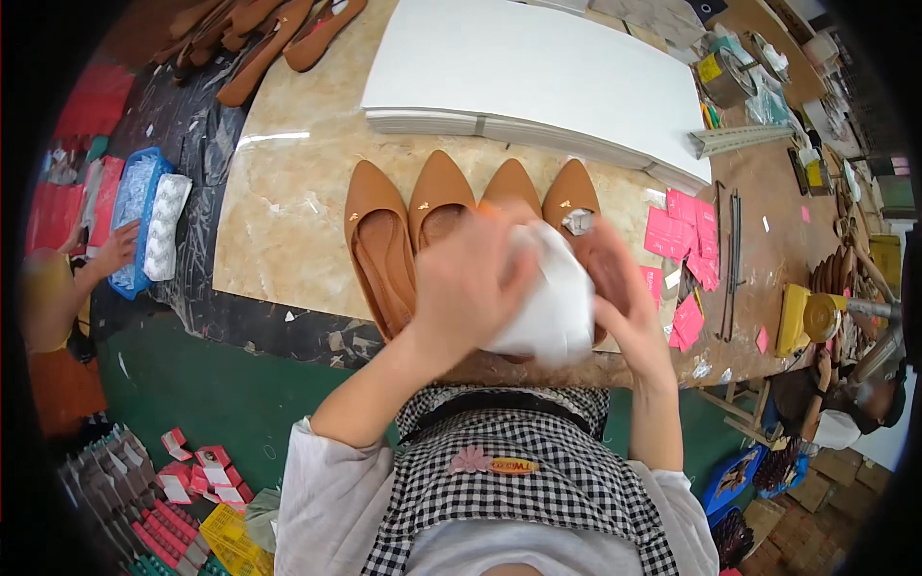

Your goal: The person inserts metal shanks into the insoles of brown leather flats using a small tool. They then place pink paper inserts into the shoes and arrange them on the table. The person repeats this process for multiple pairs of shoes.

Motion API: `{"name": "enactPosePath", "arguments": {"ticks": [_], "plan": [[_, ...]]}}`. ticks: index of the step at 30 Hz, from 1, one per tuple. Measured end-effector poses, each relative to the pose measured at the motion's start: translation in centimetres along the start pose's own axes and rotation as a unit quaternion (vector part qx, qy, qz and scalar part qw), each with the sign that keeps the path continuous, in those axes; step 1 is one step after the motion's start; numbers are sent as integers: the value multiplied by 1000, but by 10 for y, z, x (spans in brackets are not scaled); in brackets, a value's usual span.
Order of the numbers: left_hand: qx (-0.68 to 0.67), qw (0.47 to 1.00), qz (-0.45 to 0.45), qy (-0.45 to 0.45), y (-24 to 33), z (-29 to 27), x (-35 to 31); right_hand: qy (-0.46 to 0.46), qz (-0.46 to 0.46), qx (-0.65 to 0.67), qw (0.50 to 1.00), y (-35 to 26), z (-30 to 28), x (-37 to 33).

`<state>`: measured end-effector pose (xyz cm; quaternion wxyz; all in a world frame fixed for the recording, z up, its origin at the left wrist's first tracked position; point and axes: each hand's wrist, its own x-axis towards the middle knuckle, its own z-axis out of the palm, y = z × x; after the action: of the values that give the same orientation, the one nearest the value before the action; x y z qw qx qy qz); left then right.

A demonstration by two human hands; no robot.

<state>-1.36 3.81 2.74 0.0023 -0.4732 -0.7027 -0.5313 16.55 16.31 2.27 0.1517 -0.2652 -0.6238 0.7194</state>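
Several tan pointed flat shoes [373, 240] with small gold ornaments stand side by side on the marbled board in front of me, toes pointing away. A crumpled sheet of white paper [552, 302] hangs over the nearer parts of the right-hand shoes. Blurred by motion, my left hand [471, 278] has its fingers closed on that paper. My right hand [629, 298] is curved beside the rightmost shoe [570, 187], thumb and fingers apart, the thumb close to the paper's edge. White stuffing [577, 222] shows in that shoe's opening.
A stack of white sheets [538, 77] lies beyond the shoes. Pink cards [684, 235] are scattered to the right, near thin dark rods [733, 264]. More tan shoes [264, 53] stand at far left. A blue basket [139, 221] has another person's hand [117, 248] beside it.
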Motion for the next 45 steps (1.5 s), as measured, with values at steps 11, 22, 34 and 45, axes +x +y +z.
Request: {"name": "enactPosePath", "arguments": {"ticks": [11,22,34,45], "plan": [[132,900,72,-410,11,9,-67,18,-201,-534,821,31,36,50],[95,911,65,-395,12,26,-70,64,-221,-650,724,34,27,106],[393,904,145,-85,-149,97,188,62,-240,-487,838,5,1,33],[366,914,106,-140,-142,120,178,172,-35,-95,980,6,-28,-28]]}}
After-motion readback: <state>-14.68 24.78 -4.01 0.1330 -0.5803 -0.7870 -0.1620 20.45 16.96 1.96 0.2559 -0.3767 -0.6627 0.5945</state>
